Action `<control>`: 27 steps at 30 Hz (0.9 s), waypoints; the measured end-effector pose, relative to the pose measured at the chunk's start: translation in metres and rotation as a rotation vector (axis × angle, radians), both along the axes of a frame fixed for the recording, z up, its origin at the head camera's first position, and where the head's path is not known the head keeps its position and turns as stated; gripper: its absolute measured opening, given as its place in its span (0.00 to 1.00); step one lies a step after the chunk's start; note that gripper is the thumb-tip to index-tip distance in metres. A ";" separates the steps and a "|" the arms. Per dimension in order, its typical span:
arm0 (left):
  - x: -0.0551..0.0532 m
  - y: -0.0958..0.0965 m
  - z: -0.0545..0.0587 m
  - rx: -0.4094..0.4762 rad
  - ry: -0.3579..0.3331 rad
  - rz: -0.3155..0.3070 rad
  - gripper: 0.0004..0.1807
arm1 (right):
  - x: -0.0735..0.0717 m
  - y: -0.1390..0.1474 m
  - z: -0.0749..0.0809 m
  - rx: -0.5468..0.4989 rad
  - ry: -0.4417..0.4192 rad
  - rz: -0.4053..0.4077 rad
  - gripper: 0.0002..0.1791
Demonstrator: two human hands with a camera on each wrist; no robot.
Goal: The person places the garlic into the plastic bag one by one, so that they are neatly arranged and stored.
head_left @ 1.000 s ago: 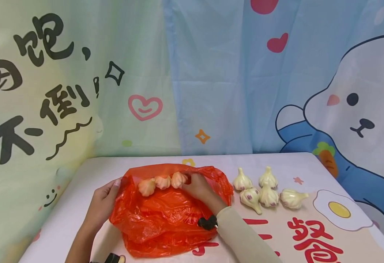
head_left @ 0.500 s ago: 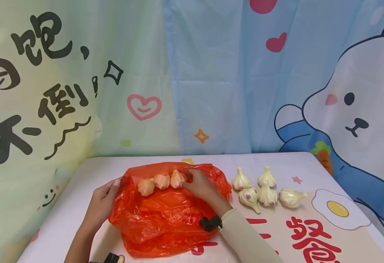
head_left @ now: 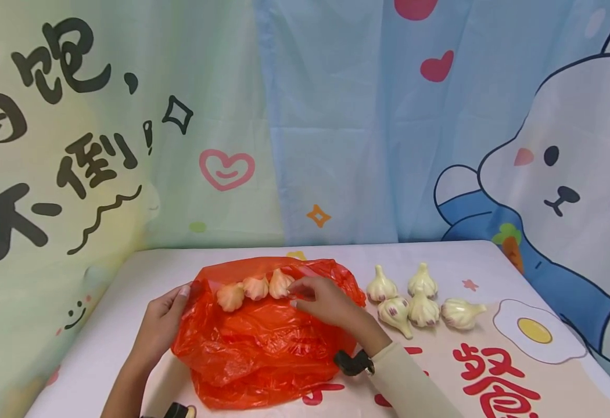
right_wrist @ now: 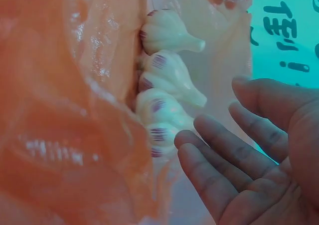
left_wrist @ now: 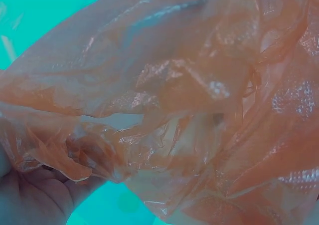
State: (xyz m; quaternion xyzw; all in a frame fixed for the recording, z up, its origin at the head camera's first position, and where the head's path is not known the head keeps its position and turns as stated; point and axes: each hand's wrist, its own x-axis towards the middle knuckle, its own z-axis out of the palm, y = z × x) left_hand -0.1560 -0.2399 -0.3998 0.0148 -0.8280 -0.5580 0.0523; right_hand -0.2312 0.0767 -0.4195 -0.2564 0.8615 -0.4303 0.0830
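Observation:
A red plastic bag (head_left: 263, 360) lies on the table with its mouth spread. Three garlic bulbs (head_left: 255, 288) sit in a row inside it, seen in the right wrist view as white garlic bulbs (right_wrist: 167, 78) with purple streaks. My left hand (head_left: 164, 316) pinches the bag's left edge; in the left wrist view the film covers part of that hand (left_wrist: 42, 197). My right hand (head_left: 328, 302) is at the bag's mouth, beside the rightmost bulb, its fingers extended and holding nothing. In the right wrist view, the fingertips (right_wrist: 187, 140) lie close to the nearest bulb; contact is unclear.
To the right of the bag, several more garlic bulbs (head_left: 424, 307) stand or lie in a cluster on the printed tablecloth (head_left: 556, 383). A printed curtain (head_left: 336, 145) hangs behind the table's far edge.
My right hand has released the rightmost garlic bulb in the bag and drawn back to the right, fingers spreading. The left hand keeps its hold on the bag.

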 end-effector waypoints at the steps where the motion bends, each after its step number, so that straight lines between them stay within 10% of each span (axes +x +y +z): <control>1: 0.000 0.000 0.000 -0.001 -0.003 -0.001 0.30 | 0.001 0.002 0.001 0.000 0.000 0.012 0.17; 15: -0.001 -0.001 0.001 -0.028 -0.021 0.010 0.32 | 0.026 0.034 0.007 0.027 0.009 0.071 0.14; 27: -0.001 0.000 0.002 -0.015 -0.035 0.008 0.31 | 0.045 0.085 -0.001 -0.023 -0.004 -0.077 0.15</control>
